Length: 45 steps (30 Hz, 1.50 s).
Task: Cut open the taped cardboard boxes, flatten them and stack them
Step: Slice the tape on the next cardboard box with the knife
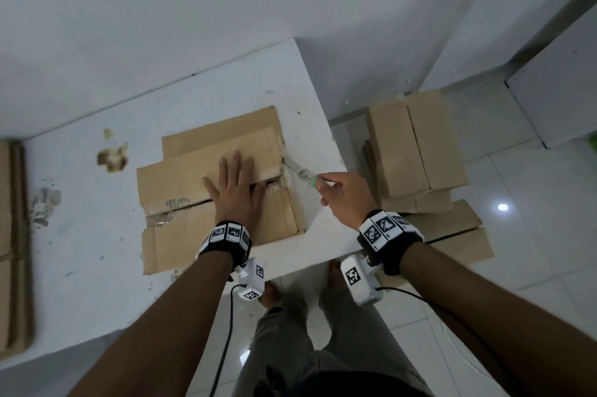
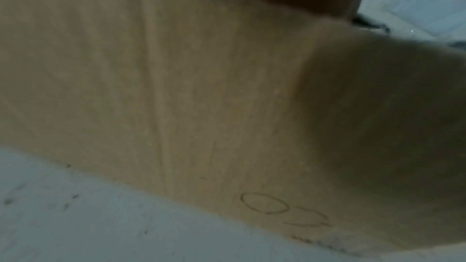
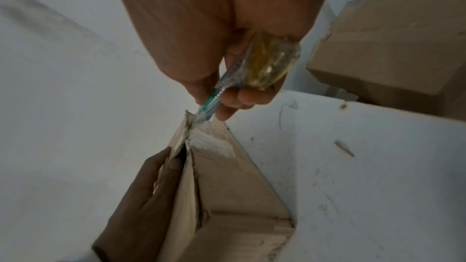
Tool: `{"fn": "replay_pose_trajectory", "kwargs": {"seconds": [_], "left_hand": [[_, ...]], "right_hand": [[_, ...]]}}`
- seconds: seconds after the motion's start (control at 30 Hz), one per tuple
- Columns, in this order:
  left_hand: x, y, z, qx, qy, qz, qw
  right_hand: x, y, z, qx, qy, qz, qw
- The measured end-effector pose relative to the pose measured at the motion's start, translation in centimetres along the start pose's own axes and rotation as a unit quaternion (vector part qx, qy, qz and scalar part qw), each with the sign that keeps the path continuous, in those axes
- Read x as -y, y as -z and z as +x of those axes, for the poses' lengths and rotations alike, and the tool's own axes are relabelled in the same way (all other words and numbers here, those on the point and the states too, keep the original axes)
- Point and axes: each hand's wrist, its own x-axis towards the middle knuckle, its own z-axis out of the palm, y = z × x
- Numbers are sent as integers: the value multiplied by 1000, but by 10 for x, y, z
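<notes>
Your left wrist view is filled by blurred cardboard of the box, its edges cut off by the frame; a faint pencilled mark is unreadable. Your cutter's blade tip is hidden in the box seam. Your right hand hides most of the handle. The flattened stack is cropped at the left edge.

Bare table lies open left of the box. Stacked boxes crowd the floor right of the table edge; flat cardboard blocks the far left.
</notes>
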Motion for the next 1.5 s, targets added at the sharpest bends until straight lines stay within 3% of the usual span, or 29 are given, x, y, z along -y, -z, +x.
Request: {"fn": "replay_pose_trajectory", "kwargs": {"seconds": [0.13,0.47,0.53,0.67,0.83,0.93,1.0,1.07,1.13,1.2,1.27,1.33,1.37,1.43,1.47,1.5], "left_hand": [[3,-3,-1,-8,1,-5,1000],[8,-4,4,-17,11,-18,1000],[8,-1,4,-18,6,-18,1000],[9,0,0,-17,-1,-24,1000],[16,1,5,10,-12,-35,999],[21,21,1,32,-32,-133,990],[37,41,-9,3,-14,-194,981],[63,58,-28,-91,21,-174,980],[91,67,-56,-162,132,-114,971],[109,70,-89,-194,282,-90,935],[117,70,-123,-228,392,-148,879],[118,66,-148,-231,486,-278,796],[118,59,-156,-198,532,-352,744],[110,46,-167,-100,561,-486,663],[105,42,-168,-66,545,-534,644],[103,42,-164,-45,521,-561,641]], "right_hand": [[-1,17,3,39,12,-26,999],[3,-1,6,-20,24,2,1000],[12,-10,14,3,16,-4,1000],[16,4,16,150,22,-124,981],[30,-5,13,157,53,-219,962],[36,14,10,161,72,-259,950],[40,32,9,136,64,-278,949],[53,35,7,115,51,-284,951],[75,20,13,107,65,-274,954],[105,-6,28,115,114,-278,947],[135,-40,50,130,165,-294,932],[160,-77,73,143,197,-322,915],[170,-95,83,150,205,-345,903],[179,-125,100,162,209,-403,876],[180,-135,106,166,201,-427,866],[179,-141,109,170,186,-442,861]]}}
